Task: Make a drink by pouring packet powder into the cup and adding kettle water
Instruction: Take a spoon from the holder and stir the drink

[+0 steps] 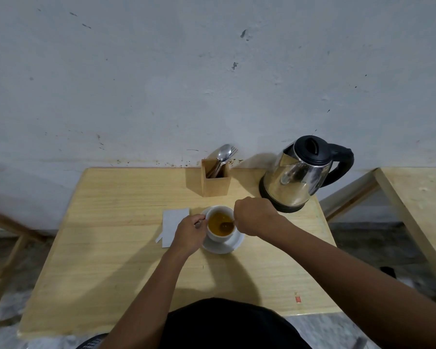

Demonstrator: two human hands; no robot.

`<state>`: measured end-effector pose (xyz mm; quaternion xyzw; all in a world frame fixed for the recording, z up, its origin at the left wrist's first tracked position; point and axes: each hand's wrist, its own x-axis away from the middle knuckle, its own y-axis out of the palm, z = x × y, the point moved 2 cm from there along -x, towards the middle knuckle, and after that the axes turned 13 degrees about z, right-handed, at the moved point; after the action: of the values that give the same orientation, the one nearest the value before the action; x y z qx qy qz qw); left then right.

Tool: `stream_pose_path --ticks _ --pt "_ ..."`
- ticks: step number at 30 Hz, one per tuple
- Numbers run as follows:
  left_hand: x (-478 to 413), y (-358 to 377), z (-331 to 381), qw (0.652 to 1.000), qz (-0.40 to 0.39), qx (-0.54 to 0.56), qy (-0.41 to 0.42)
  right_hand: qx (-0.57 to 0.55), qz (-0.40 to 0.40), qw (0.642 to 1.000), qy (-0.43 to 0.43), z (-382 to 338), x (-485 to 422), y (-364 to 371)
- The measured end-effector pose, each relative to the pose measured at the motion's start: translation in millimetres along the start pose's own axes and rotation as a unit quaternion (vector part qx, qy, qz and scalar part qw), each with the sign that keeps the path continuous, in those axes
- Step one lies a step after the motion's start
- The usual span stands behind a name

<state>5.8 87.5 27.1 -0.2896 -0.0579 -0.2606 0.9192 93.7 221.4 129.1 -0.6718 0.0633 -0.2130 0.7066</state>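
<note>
Your dark-clothed torso (227,326) is filling the bottom edge of the view, and both your bare forearms are reaching forward from it over the pale wooden table (116,268). Your left hand (189,235) is gripping the handle of the white cup (220,224), fingers curled tight around it. Your right hand (253,216) is clenching into a fist just above the cup's right rim, pinching the handle of a spoon (226,224) whose bowl is sitting down in the amber-brown drink. That cup is standing on a white saucer (223,245) near the middle of the table, a little toward the wall.

Just left of the saucer, a grey-white opened packet (173,222) is lying flat, partly under your left hand. Behind the cup, against the wall, a wooden cutlery holder (215,181) is standing upright with a spare spoon and fork (224,153) leaning out of it. To its right, a stainless steel electric kettle (297,176) with a black lid and handle is sitting on its base, lid closed, near your right hand but apart from it. Farther right, another wooden table (418,205) is showing at the edge.
</note>
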Motion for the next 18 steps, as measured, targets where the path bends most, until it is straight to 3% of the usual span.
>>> stream_pose_path --ticks 18 --pt "1 0 3 1.0 0.007 -0.011 0.006 -0.032 0.006 0.999 0.016 2 -5 3"
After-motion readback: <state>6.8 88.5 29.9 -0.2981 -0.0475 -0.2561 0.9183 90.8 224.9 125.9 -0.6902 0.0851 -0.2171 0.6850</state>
